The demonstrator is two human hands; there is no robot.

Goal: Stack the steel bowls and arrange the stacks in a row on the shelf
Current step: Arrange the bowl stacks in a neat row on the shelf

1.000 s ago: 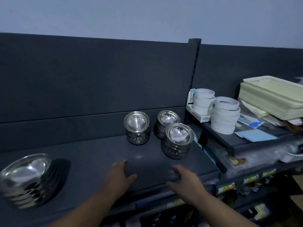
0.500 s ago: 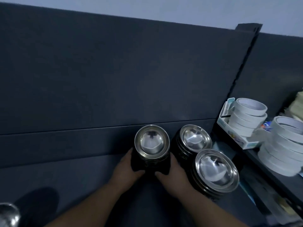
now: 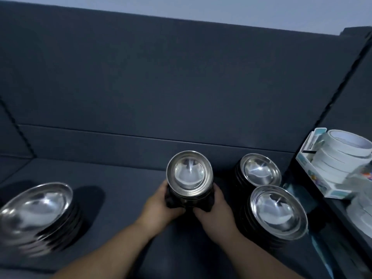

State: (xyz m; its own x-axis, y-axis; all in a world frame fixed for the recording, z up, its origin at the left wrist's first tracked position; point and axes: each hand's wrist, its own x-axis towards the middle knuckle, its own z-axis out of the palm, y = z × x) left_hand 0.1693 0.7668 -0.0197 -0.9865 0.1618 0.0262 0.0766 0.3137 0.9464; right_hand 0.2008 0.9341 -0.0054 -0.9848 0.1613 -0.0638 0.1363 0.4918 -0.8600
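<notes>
Steel bowls are piled in four stacks on the dark shelf (image 3: 120, 198), so the stacking looks mostly done. The row is not made yet. The big stack (image 3: 36, 210) sits far left. The back stack (image 3: 259, 170) and front stack (image 3: 277, 212) crowd together on the right. The middle stack (image 3: 189, 178) stands upright, its tall way up and down, open side up. The left hand (image 3: 159, 206) and right hand (image 3: 215, 212) curl round its bottom, one on each side.
</notes>
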